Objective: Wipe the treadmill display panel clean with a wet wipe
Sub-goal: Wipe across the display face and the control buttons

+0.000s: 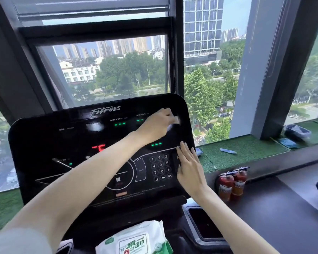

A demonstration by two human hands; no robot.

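The black treadmill display panel [77,143] fills the middle of the head view, with green and red lights and a number keypad [161,167]. My left hand [157,124] reaches across to the panel's upper right corner and is shut on a white wet wipe [175,121], which it presses against the glossy surface. The wipe looks blurred. My right hand [189,167] lies flat with its fingers spread on the panel's right edge, beside the keypad, and holds nothing.
A pack of wet wipes [136,239] lies on the console below the panel. A dark cup-holder recess [204,224] sits at its right. Two red fire extinguishers [231,184] stand by the green turf window ledge [246,149], which carries small blue items. Windows are behind.
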